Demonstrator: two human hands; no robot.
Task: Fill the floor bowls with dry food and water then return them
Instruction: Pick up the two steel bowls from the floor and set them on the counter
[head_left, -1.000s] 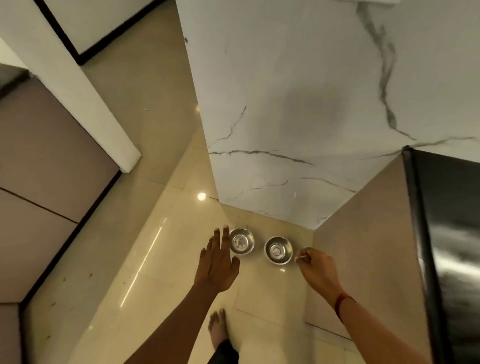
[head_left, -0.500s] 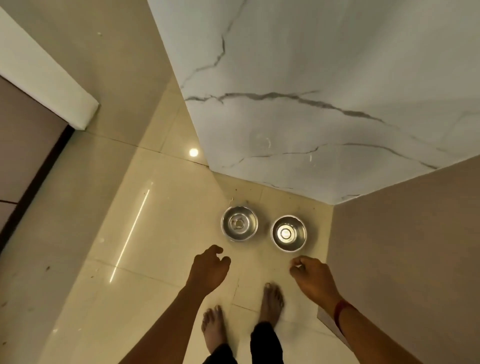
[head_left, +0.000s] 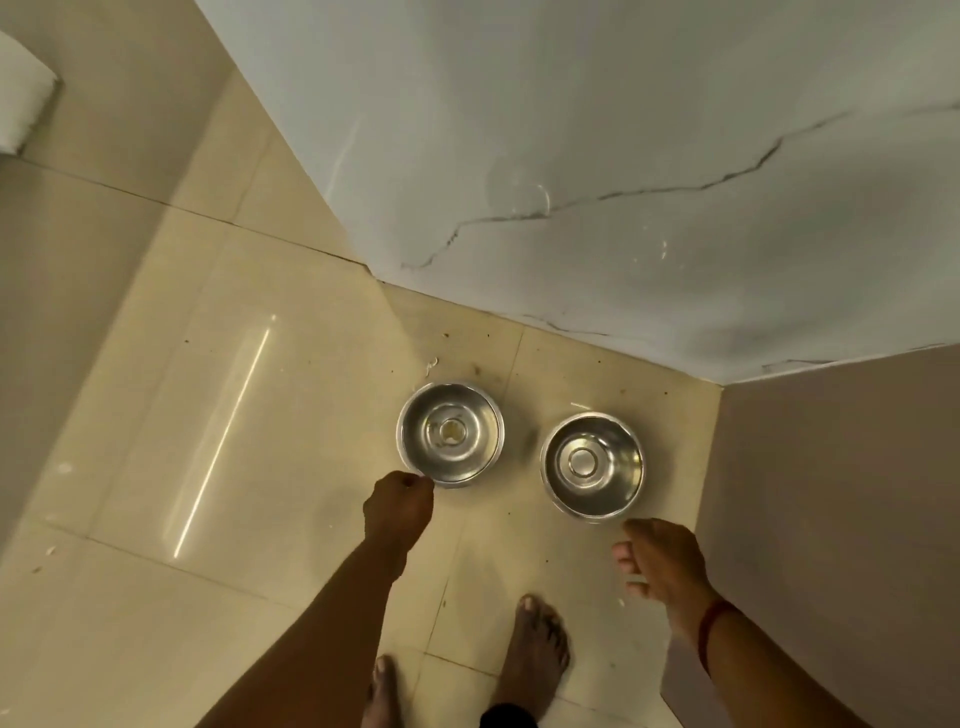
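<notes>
Two round, shiny steel bowls sit on the beige tiled floor (head_left: 249, 415) in the wall corner: left steel bowl (head_left: 450, 434) directly ahead of my left hand (head_left: 399, 505), whose fingers are curled against its near rim; grip not confirmed. My right hand (head_left: 661, 561), fingers loosely curled and empty, hangs just short of the right steel bowl (head_left: 592, 464). Versus half a second ago, both hands are closer to the bowls.

We see two shiny silver steel bowls (head_left: 450, 434) (head_left: 592, 464) on glossy cream floor tiles (head_left: 249, 415) flecked with small brown specks. The wall (head_left: 597, 156) is white marble with thin dark grey veins. A red band (head_left: 710, 626) circles our right wrist.
</notes>
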